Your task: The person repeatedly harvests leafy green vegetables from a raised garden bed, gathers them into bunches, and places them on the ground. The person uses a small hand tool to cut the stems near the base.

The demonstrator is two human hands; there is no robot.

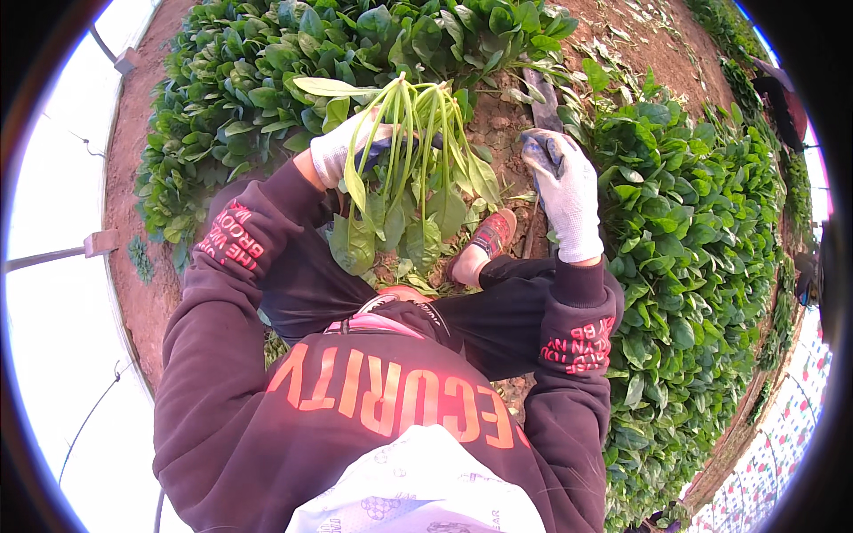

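Observation:
Both hands wear white knit gloves with blue palms. My left hand (pixel 356 143) is closed around a bunch of spinach plants (pixel 416 160), held with the pale stem bases up and the leaves hanging down over the ground. My right hand (pixel 556 180) is raised above bare soil at the edge of the right spinach bed, its fingers curled together. Whether something small lies in those fingers cannot be seen. Just beyond it a dark flat strip (pixel 543 100) lies on the soil.
Dense spinach (pixel 266 86) grows ahead and to the left; another bed (pixel 693 233) runs along the right. My shod foot (pixel 493 233) rests between them among loose leaves. Metal supports (pixel 100 243) and pale sheeting stand at the left. Dark clothing (pixel 783 110) shows at the far right edge.

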